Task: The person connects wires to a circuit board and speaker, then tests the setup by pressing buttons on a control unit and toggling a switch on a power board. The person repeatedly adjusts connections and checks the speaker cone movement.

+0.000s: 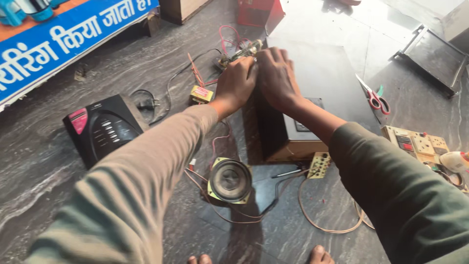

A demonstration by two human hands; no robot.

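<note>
My left hand (235,84) is closed around a small circuit board (243,52) with red wires, held at the far left corner of a black speaker cabinet (322,78) lying on the floor. Palm down, my right hand (277,77) rests on the cabinet's top edge beside the left hand, fingers touching the board's end. A small yellow transformer (201,94) lies just left of my left wrist, tied to the board by thin wires.
A loose round speaker driver (230,181) with wires lies near my feet. A black front panel (101,128) sits at left, red-handled scissors (375,99) on the cabinet's right, a beige switch board (416,143) at right, a small perforated board (319,165) beneath the cabinet.
</note>
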